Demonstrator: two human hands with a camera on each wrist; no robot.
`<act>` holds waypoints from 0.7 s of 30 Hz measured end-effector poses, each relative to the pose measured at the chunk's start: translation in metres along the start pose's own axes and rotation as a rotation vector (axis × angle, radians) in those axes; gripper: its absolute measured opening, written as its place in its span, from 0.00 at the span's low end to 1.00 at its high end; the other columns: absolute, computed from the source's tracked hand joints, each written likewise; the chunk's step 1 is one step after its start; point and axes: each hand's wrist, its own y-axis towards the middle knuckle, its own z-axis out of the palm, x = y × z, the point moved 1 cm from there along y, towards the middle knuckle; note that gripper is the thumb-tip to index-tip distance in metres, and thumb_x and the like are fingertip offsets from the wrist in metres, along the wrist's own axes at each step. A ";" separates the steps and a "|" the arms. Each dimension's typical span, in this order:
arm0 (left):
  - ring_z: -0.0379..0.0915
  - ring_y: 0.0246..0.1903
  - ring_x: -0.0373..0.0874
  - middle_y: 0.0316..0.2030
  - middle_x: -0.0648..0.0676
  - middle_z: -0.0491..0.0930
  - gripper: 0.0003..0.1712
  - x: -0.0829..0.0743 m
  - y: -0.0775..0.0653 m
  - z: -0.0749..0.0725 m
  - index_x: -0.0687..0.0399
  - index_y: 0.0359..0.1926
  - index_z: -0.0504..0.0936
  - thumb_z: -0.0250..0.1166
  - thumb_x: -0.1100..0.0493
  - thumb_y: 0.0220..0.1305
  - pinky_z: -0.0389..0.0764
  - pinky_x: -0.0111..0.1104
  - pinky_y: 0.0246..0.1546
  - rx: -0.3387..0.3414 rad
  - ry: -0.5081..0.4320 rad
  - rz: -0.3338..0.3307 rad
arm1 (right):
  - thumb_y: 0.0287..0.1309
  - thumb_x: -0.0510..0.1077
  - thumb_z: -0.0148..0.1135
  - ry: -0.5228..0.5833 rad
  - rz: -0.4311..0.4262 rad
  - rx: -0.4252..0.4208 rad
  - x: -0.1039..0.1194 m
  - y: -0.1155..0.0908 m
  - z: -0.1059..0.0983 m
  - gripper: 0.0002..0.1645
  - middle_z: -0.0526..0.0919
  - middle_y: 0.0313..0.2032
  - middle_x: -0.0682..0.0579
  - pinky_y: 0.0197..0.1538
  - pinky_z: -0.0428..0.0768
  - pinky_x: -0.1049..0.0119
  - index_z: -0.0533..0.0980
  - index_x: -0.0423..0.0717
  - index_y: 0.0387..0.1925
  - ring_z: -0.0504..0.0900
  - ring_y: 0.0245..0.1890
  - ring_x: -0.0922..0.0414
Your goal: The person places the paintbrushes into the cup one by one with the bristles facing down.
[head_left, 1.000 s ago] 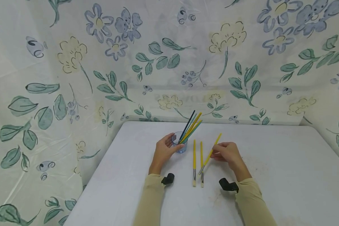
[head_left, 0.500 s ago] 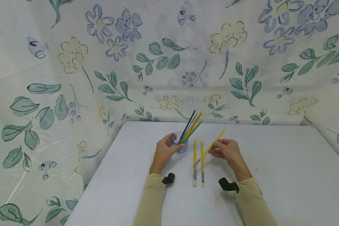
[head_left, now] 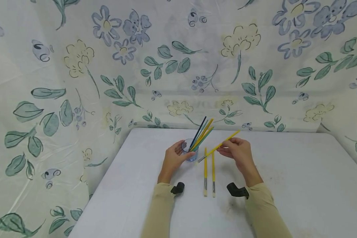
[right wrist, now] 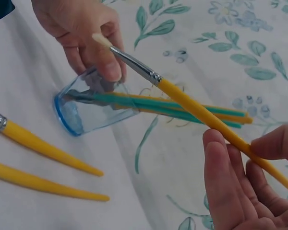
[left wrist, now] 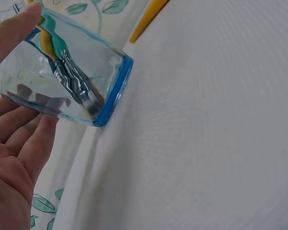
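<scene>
My left hand [head_left: 173,161] grips a clear drinking glass [left wrist: 81,52] with a blue base, thumb on one side and fingers on the other. Several paintbrushes [head_left: 201,135] with dark, green and yellow handles lean to the right in it, their metal ferrules down near the base. Between thumb and fingers my right hand [head_left: 238,154] pinches a yellow paintbrush [right wrist: 187,103], its pale bristles pointing left toward the glass. Two more yellow paintbrushes, a left one [head_left: 205,172] and a right one [head_left: 213,173], lie side by side on the table between the hands, bristles toward me.
Everything stands on a white table [head_left: 125,198]. Behind its far edge hangs a floral sheet [head_left: 166,79], which also covers the left side. Black wrist cameras, one on the left [head_left: 178,188] and one on the right [head_left: 237,190], sit at the sleeves.
The paintbrush in my right hand has swung from steep to more slanted, its bristle end moving left and up toward the glass. My left hand and the glass have stayed in place.
</scene>
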 end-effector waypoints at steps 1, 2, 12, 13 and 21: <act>0.71 0.67 0.48 0.65 0.56 0.76 0.52 0.000 0.000 0.000 0.51 0.67 0.71 0.79 0.38 0.42 0.74 0.37 0.67 0.000 -0.002 0.003 | 0.63 0.42 0.60 0.003 -0.011 -0.006 0.002 0.000 0.001 0.19 0.87 0.36 0.48 0.43 0.89 0.65 0.73 0.33 0.50 0.90 0.33 0.58; 0.71 0.67 0.48 0.65 0.55 0.76 0.52 0.000 0.000 0.000 0.51 0.67 0.71 0.79 0.38 0.42 0.74 0.37 0.67 0.000 -0.002 0.003 | 0.64 0.43 0.60 0.004 -0.022 -0.012 0.004 0.001 0.003 0.19 0.87 0.36 0.48 0.43 0.89 0.65 0.73 0.33 0.50 0.90 0.33 0.58; 0.71 0.67 0.48 0.65 0.55 0.76 0.47 -0.001 -0.001 -0.001 0.51 0.67 0.72 0.79 0.45 0.46 0.73 0.37 0.68 0.005 -0.018 0.008 | 0.63 0.42 0.61 0.008 -0.085 -0.023 0.020 0.001 0.018 0.16 0.87 0.36 0.48 0.43 0.89 0.65 0.75 0.36 0.48 0.90 0.32 0.58; 0.71 0.67 0.48 0.65 0.55 0.76 0.47 -0.001 -0.001 -0.001 0.51 0.67 0.72 0.79 0.45 0.46 0.73 0.36 0.68 0.007 -0.020 0.003 | 0.63 0.42 0.62 0.008 -0.097 -0.027 0.021 0.001 0.020 0.16 0.87 0.37 0.47 0.43 0.89 0.65 0.75 0.36 0.48 0.90 0.32 0.59; 0.71 0.66 0.47 0.64 0.54 0.76 0.50 0.002 -0.002 -0.003 0.50 0.67 0.72 0.79 0.41 0.43 0.73 0.36 0.68 0.015 -0.034 0.004 | 0.62 0.42 0.64 0.009 -0.167 -0.059 0.027 -0.001 0.032 0.18 0.86 0.46 0.38 0.43 0.89 0.66 0.76 0.38 0.52 0.90 0.34 0.59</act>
